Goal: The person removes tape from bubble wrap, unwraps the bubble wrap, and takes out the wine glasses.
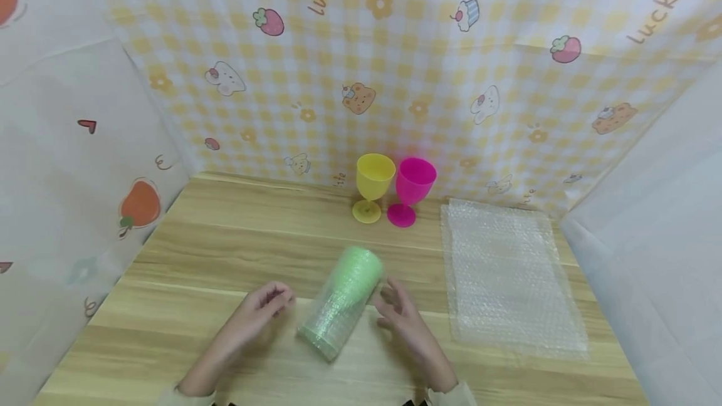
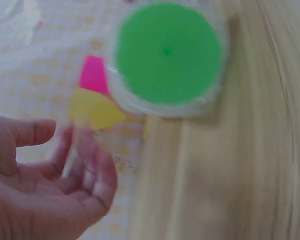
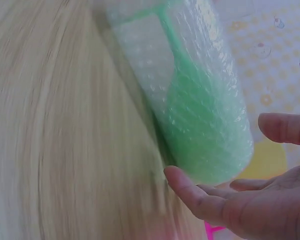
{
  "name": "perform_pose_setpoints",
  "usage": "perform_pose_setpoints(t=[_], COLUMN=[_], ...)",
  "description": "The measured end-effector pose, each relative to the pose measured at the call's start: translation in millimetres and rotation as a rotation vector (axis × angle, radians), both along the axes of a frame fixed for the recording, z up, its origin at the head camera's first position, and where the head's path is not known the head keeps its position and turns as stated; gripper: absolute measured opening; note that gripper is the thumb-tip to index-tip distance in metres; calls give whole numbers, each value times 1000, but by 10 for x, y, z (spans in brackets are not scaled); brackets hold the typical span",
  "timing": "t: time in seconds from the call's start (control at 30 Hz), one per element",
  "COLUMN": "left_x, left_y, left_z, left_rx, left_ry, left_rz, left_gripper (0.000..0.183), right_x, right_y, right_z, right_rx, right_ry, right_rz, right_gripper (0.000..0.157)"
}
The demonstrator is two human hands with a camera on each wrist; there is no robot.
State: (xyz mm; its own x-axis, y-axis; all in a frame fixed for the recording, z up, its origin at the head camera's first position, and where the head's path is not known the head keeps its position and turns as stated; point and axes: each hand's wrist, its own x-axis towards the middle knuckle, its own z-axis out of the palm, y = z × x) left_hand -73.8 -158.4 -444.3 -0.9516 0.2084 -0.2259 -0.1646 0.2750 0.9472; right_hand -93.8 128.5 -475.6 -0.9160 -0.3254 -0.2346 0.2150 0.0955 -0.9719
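Observation:
A green goblet [image 1: 343, 301] rolled in clear bubble wrap lies on its side on the table, tilted diagonally between both hands. Its bowl points away and its round base [image 2: 167, 55] faces the left wrist camera. To the left, apart from the roll, my left hand [image 1: 262, 307] hovers with loosely bent fingers and nothing in them. My right hand [image 1: 402, 317] is by the bowl end, on the right. In the right wrist view its fingers [image 3: 190, 192] are spread and relaxed beside the wrapped bowl; whether a fingertip touches the wrap I cannot tell.
A yellow goblet [image 1: 375, 177] and a pink goblet [image 1: 414, 182] stand upright side by side near the back edge. Flat bubble wrap sheets [image 1: 510, 277] lie stacked on the right of the wooden table [image 1: 225, 237]. A checked cloth [image 1: 316, 67] hangs behind.

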Motion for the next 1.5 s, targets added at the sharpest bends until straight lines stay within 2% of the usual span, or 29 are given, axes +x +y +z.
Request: perform_pose_setpoints(t=[0.07, 0.2, 0.33, 0.5, 0.67, 0.8, 0.93, 1.0, 1.1, 1.27, 1.4, 1.5], left_x=[-84, -185, -220, -175, -85, -25, -10, -19, -43, -82, -117, -138], left_y=[23, 127, 283, 425, 564, 688, 789, 821, 844, 860, 889, 929], left_z=[-84, -276, -369, -357, -290, -242, -234, -248, -282, -364, -402, -384], left_rx=[-3, 84, 112, 76, 91, 141, 191, 180, 114, 9, 25, 30], left_ry=[-16, -97, -144, -94, -13, 16, -2, -3, 29, 109, 145, 172], left_rz=[34, -58, -104, -122, -101, -37, 39, 68, 102, 75, 10, -27], left_gripper=[42, 55, 59, 51, 39, 30, 32, 35, 43, 55, 58, 60], right_x=[14, 40, 52, 36, 1, -9, 3, 12, 22, 11, 0, 20], right_y=[-36, -102, -129, -111, -62, -40, -50, -56, -43, 42, 118, 160], right_z=[24, 69, 88, 72, 37, 1, -38, -55, -75, -105, -126, -142], right_rx=[8, -2, 0, 53, 133, 123, 91, 90, 80, 72, 21, 17], right_ry=[0, 19, 19, 1, 8, 5, -61, -91, -113, -90, -88, -88], right_rz=[16, 54, 56, 51, 46, 88, 112, 100, 76, 103, 191, 207], right_gripper=[70, 68, 69, 69, 64, 61, 74, 78, 73, 61, 52, 54])
